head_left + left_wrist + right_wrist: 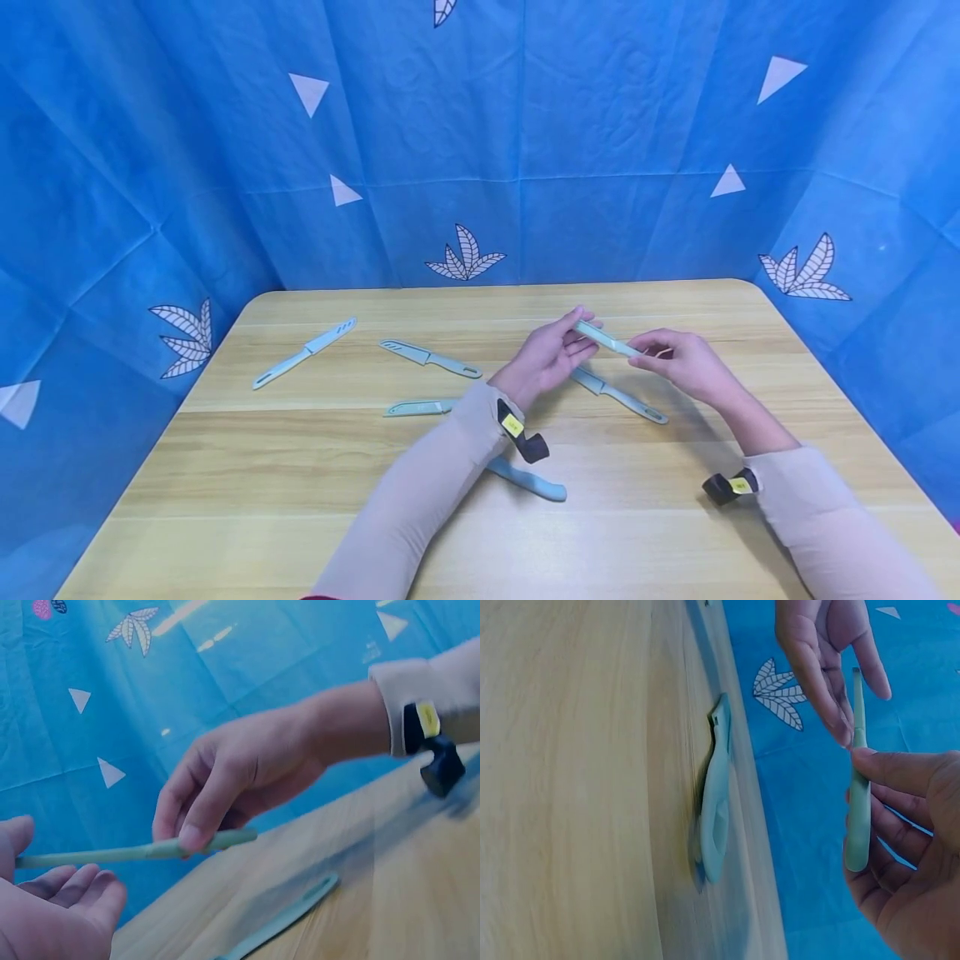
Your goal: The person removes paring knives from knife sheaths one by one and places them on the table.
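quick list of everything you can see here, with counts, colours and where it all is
table: 1, light wood, foreground
cloth: apparently 1, blue with white prints, behind and beside the table
held knife: 1, pale green-blue, above the table
leftmost knife: 1, pale blue, on the table
second knife: 1, pale blue, right of the leftmost
third knife: 1, pale blue, partly hidden by the left sleeve
nearest knife: 1, pale blue, only handle visible
rightmost knife: 1, pale blue, below the held one
wrist devices: 2, black, yellow labels
sleeves: 2, beige, forearms
left hand: 1, at the held knife's far end
right hand: 1, pinching its handle
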Demonstrator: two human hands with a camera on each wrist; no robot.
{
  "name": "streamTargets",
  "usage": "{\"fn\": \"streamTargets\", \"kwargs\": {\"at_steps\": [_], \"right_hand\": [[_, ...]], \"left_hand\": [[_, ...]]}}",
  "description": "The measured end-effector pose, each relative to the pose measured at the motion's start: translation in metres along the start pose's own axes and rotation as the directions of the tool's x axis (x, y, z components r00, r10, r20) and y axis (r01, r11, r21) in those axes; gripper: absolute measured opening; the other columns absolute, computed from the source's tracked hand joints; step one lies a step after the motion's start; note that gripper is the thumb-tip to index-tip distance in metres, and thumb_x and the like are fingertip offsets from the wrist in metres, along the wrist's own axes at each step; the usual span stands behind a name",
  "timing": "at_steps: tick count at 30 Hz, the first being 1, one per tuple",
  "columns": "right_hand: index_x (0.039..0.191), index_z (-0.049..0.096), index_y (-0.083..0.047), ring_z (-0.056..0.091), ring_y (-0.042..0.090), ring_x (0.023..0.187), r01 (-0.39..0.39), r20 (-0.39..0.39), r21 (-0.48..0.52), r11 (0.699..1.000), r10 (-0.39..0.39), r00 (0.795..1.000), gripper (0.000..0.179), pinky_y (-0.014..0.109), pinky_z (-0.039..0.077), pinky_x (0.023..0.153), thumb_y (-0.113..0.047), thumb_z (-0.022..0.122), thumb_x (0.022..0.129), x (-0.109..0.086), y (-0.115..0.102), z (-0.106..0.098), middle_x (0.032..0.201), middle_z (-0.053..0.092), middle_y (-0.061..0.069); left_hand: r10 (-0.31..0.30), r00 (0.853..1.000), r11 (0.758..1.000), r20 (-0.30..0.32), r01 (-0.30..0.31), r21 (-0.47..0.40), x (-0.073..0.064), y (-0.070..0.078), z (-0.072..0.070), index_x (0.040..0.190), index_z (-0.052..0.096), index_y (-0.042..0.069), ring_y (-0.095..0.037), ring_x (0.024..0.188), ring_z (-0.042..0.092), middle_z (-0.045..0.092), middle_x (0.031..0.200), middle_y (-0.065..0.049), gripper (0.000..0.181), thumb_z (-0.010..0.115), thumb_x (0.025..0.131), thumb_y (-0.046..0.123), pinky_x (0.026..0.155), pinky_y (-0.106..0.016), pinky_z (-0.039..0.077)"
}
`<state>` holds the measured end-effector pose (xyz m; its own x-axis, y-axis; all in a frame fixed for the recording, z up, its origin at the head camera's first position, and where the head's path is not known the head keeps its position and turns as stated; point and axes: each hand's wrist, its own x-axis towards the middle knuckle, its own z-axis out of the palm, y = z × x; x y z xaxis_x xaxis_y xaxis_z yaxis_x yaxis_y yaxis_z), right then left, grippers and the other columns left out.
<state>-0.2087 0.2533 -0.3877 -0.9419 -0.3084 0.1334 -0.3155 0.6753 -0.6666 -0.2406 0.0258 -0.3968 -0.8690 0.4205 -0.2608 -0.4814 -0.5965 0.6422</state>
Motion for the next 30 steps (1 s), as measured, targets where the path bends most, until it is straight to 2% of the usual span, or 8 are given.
{"fn": "streamTargets", "kwargs": {"at_steps": [3, 6, 12, 16, 23, 27, 30], "right_hand": [[0.112, 0.071, -0.004, 0.063, 0.021, 0.086, 0.003, -0.003, -0.001, 1.0, -0.003, 1.0, 0.028, 0.027, 0.056, 0.076, -0.022, 0.072, 0.091, 0.001, -0.001, 0.003, 0.092, 0.069, 0.005], [0.112, 0.071, -0.003, 0.063, 0.021, 0.086, 0.005, -0.003, 0.005, 1.0, -0.005, 1.0, 0.028, 0.027, 0.056, 0.076, -0.021, 0.072, 0.091, 0.002, -0.002, 0.005, 0.092, 0.069, 0.005], [0.111, 0.071, -0.004, 0.062, 0.021, 0.085, 0.001, -0.002, 0.012, 1.0, 0.0, 1.0, 0.026, 0.028, 0.056, 0.076, -0.021, 0.072, 0.091, 0.003, -0.003, 0.008, 0.09, 0.069, 0.004], [0.111, 0.071, -0.005, 0.062, 0.021, 0.086, -0.007, 0.014, 0.011, 1.0, 0.007, 1.0, 0.026, 0.031, 0.056, 0.077, -0.023, 0.071, 0.092, 0.004, -0.005, 0.007, 0.091, 0.068, 0.004], [0.116, 0.069, -0.009, 0.058, 0.024, 0.087, -0.046, 0.077, 0.03, 0.999, 0.043, 0.996, 0.035, 0.034, 0.052, 0.07, -0.038, 0.062, 0.097, 0.005, -0.012, 0.001, 0.1, 0.069, 0.005], [0.121, 0.067, -0.011, 0.056, 0.025, 0.091, -0.048, 0.136, 0.034, 0.998, 0.042, 0.99, 0.04, 0.037, 0.05, 0.077, -0.042, 0.056, 0.099, 0.005, -0.013, -0.001, 0.107, 0.068, 0.005], [0.124, 0.065, -0.01, 0.058, 0.027, 0.093, -0.065, 0.208, 0.085, 0.994, 0.046, 0.977, 0.043, 0.039, 0.049, 0.082, -0.043, 0.053, 0.1, 0.005, -0.011, -0.001, 0.106, 0.068, 0.008]], "left_hand": [[-0.004, 1.0, 0.997, -0.016, 0.002, -0.077, -0.002, -0.001, 0.001, 0.131, 0.058, 0.0, -0.035, 0.13, 0.047, 0.057, 0.133, -0.021, 0.036, 0.057, 0.1, 0.02, 0.11, -0.043, 0.041], [-0.003, 0.999, 0.993, -0.039, -0.002, -0.116, -0.004, -0.003, 0.003, 0.13, 0.059, 0.001, -0.035, 0.13, 0.048, 0.062, 0.127, -0.019, 0.035, 0.057, 0.1, 0.019, 0.109, -0.043, 0.041], [0.007, 0.998, 0.99, -0.059, -0.015, -0.138, -0.006, -0.003, 0.005, 0.133, 0.056, 0.0, -0.035, 0.129, 0.049, 0.066, 0.119, -0.018, 0.036, 0.052, 0.102, 0.019, 0.11, -0.044, 0.04], [0.014, 0.998, 0.99, -0.06, -0.023, -0.142, -0.007, -0.003, 0.006, 0.135, 0.054, -0.001, -0.034, 0.126, 0.052, 0.064, 0.122, -0.02, 0.038, 0.051, 0.103, 0.018, 0.11, -0.044, 0.04], [0.004, 0.999, 0.989, -0.034, -0.009, -0.148, -0.01, 0.001, 0.004, 0.135, 0.054, -0.002, -0.036, 0.132, 0.045, 0.053, 0.136, -0.023, 0.038, 0.049, 0.103, 0.018, 0.112, -0.045, 0.037], [-0.002, 1.0, 0.99, -0.015, 0.0, -0.139, -0.013, 0.005, 0.001, 0.138, 0.049, -0.003, -0.036, 0.134, 0.043, 0.051, 0.139, -0.024, 0.041, 0.047, 0.104, 0.019, 0.112, -0.045, 0.037], [-0.013, 1.0, 0.99, -0.014, 0.011, -0.139, -0.015, 0.008, -0.002, 0.137, 0.05, -0.003, -0.036, 0.131, 0.047, 0.05, 0.139, -0.025, 0.041, 0.048, 0.104, 0.019, 0.111, -0.044, 0.038]]}}
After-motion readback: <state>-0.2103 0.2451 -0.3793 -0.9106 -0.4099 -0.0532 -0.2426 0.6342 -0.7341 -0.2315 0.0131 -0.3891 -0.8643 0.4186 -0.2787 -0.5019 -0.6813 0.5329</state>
